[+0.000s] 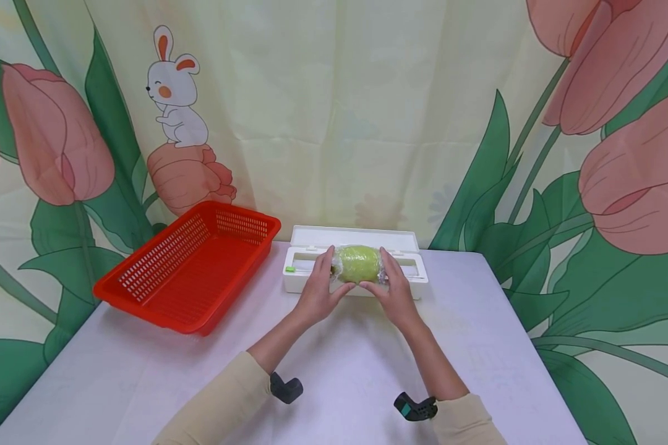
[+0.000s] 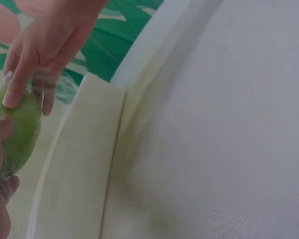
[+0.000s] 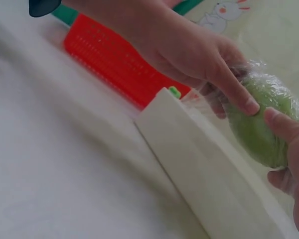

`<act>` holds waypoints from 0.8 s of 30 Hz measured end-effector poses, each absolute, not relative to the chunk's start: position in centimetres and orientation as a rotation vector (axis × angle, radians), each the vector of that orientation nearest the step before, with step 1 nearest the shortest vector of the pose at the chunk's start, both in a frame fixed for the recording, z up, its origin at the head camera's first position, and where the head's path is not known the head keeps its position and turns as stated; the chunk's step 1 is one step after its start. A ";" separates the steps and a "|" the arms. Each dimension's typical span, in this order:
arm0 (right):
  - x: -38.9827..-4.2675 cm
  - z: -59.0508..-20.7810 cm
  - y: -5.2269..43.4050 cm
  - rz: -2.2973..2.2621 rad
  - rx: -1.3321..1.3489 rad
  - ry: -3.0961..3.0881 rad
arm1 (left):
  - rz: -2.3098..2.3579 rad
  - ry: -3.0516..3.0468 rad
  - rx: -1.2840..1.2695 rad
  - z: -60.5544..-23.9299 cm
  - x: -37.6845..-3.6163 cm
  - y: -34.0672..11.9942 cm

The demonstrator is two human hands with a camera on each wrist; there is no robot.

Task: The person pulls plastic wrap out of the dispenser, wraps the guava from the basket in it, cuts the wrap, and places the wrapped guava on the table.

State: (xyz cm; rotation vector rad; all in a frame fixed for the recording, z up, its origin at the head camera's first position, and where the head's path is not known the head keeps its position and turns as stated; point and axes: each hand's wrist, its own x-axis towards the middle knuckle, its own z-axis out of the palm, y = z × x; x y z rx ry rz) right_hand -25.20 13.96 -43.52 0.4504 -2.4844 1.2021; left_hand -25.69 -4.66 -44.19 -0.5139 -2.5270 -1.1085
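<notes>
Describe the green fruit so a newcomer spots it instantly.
On the table, right of the red basket, find the white box. At the box, held between the left hand and right hand, is the fruit. Unlike the box and basket, it is rounded, green and wrapped in clear film.

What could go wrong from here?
1. Slip: the green fruit is held between the left hand and right hand, thumbs on slick-looking film; it might slide if either grip eases.
2. Unwrapping: the film looks crinkled and loose near the fruit's end, so it could peel or snag.
3. Knock: the white box sits just beyond with its lid raised; a dropped fruit or stray hand might bump it.
</notes>
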 end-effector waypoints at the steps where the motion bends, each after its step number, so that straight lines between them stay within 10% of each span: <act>1: -25.2 -43.4 14.0 1.205 0.452 -2.482 | -1.112 -2.524 -0.514 -44.1 -25.7 -4.7; 24: -24.8 -41.4 14.1 1.138 0.465 -2.464 | -1.156 -2.506 -0.507 -42.0 -25.0 -4.7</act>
